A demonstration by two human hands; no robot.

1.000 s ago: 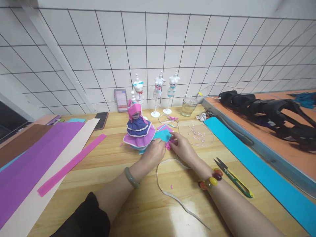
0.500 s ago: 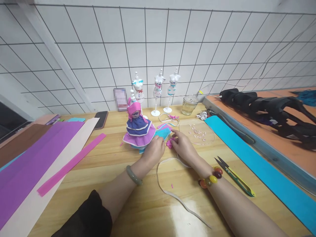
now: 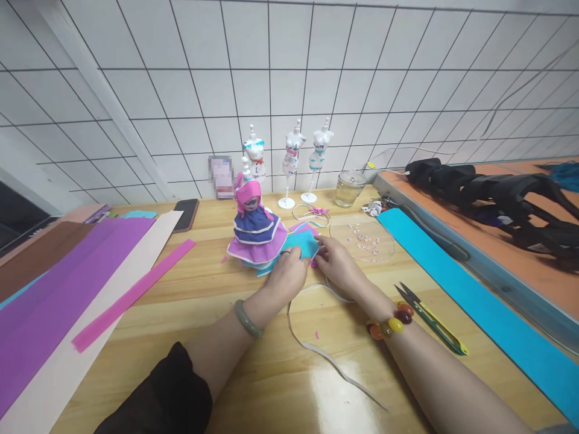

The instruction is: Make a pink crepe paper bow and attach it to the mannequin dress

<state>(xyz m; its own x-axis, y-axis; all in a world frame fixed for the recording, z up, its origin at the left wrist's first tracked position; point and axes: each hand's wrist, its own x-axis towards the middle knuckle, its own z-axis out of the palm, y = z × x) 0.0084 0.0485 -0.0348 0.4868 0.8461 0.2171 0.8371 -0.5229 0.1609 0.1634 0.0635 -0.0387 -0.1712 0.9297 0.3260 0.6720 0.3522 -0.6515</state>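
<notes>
1. My left hand (image 3: 287, 274) is pinching the near edge of a blue cloth (image 3: 305, 241), its fingers curling closed on it.
2. My right hand (image 3: 338, 260) is touching the cloth's right edge; I cannot tell whether its fingers are gripping.
3. The cloth is lying just beyond my left fingers, beside the dressed mannequin (image 3: 257, 229).
4. A pale ribbon (image 3: 319, 351) is trailing across the table (image 3: 262, 386), on my side of both hands.

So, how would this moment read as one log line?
left hand: on blue cloth | right hand: at cloth's edge | scissors: on table
</notes>
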